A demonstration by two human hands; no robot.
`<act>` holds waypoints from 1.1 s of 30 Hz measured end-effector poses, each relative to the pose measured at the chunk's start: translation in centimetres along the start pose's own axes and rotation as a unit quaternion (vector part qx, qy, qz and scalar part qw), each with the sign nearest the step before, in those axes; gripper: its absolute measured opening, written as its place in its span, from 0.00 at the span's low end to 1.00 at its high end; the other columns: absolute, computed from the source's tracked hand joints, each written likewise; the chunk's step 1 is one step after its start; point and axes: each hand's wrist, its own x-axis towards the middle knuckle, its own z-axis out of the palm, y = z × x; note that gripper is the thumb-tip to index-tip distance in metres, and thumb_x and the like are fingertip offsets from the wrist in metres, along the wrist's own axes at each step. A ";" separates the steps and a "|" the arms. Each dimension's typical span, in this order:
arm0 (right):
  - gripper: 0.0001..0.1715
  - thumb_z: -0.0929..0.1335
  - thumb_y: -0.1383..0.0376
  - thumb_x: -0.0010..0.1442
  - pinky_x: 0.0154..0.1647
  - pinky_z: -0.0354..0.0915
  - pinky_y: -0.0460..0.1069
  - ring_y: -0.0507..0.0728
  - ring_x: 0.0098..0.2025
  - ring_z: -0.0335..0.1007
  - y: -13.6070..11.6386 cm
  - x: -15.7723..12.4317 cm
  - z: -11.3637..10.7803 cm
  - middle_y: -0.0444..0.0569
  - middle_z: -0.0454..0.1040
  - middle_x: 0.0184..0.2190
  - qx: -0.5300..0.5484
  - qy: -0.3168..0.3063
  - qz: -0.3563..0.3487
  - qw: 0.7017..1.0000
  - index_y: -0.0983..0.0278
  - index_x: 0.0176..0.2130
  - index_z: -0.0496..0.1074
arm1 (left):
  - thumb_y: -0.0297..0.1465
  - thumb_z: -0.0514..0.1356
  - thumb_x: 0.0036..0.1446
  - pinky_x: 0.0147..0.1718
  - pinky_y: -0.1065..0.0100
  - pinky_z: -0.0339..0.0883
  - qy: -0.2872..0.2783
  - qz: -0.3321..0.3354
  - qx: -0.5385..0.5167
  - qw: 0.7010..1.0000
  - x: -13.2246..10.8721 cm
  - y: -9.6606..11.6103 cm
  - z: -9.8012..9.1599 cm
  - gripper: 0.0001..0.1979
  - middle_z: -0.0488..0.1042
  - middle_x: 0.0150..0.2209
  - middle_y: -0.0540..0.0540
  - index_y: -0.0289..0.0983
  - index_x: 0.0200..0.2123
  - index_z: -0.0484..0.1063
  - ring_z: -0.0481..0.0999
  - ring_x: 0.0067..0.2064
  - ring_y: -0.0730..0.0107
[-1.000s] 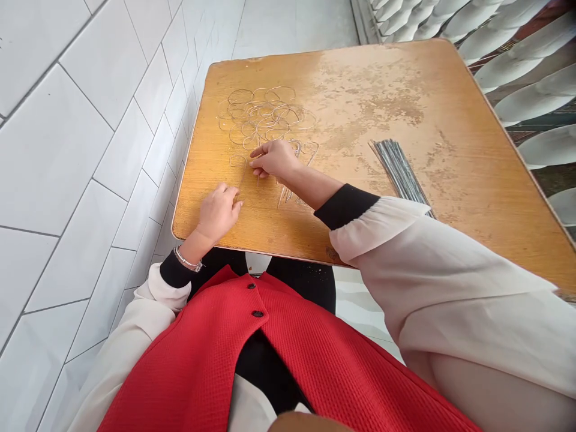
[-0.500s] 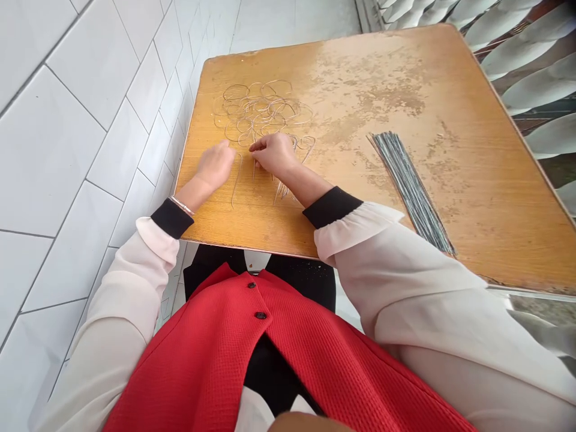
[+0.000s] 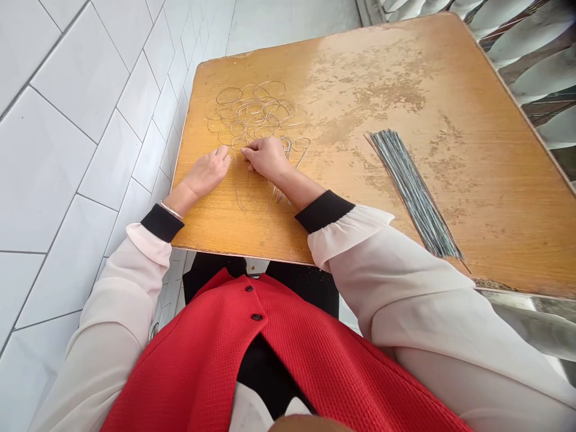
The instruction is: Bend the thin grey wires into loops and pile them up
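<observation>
Near the wooden table's front left, my left hand (image 3: pixel 207 171) is closed, fingers pressed together at a thin wire (image 3: pixel 239 191) that hangs down between my hands. My right hand (image 3: pixel 266 157) is closed in a pinch just to the right, its fingertips at thin wire too. Beyond both hands lies a tangle of looped thin wires (image 3: pixel 258 111). More bent wires (image 3: pixel 302 153) with loops and straight ends lie beside and partly under my right hand and wrist.
A bundle of straight grey wires (image 3: pixel 414 192) lies slantwise on the right half of the table (image 3: pixel 342 198). White tiled wall (image 3: pixel 63 162) runs close along the left. White balusters (image 3: pixel 540 78) stand beyond the right edge.
The view has shifted slightly. My hands stay close together, and the thin wire between them has changed its slant, its lower end now leaning right.
</observation>
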 end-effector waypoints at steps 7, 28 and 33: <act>0.16 0.67 0.74 0.65 0.17 0.52 0.43 0.45 0.16 0.58 -3.4 -1.9 -0.4 0.45 0.74 0.21 0.257 -0.008 0.082 0.963 0.66 0.25 0.72 | 0.31 0.39 0.73 0.45 0.60 0.70 0.128 0.035 -0.056 0.990 -0.9 -0.2 1.0 0.23 0.75 0.45 0.35 0.33 0.43 0.73 0.76 0.48 0.59; 0.11 0.73 0.65 0.61 0.19 0.60 0.44 0.45 0.17 0.63 -4.7 -5.8 -2.3 0.42 0.74 0.24 0.300 0.023 0.003 0.954 0.64 0.28 0.72 | 0.36 0.58 0.69 0.22 0.75 0.57 0.159 -0.264 -0.720 0.622 -2.3 6.5 -4.8 0.13 0.72 0.24 0.54 0.37 0.31 0.72 0.66 0.22 0.84; 0.11 0.72 0.65 0.62 0.19 0.60 0.44 0.46 0.18 0.63 -4.8 -5.9 -2.5 0.42 0.72 0.23 0.309 0.022 0.020 0.951 0.64 0.28 0.73 | 0.33 0.59 0.68 0.21 0.75 0.55 0.186 -0.280 -0.698 0.632 -2.1 6.9 -4.7 0.14 0.65 0.20 0.57 0.38 0.28 0.71 0.59 0.19 0.85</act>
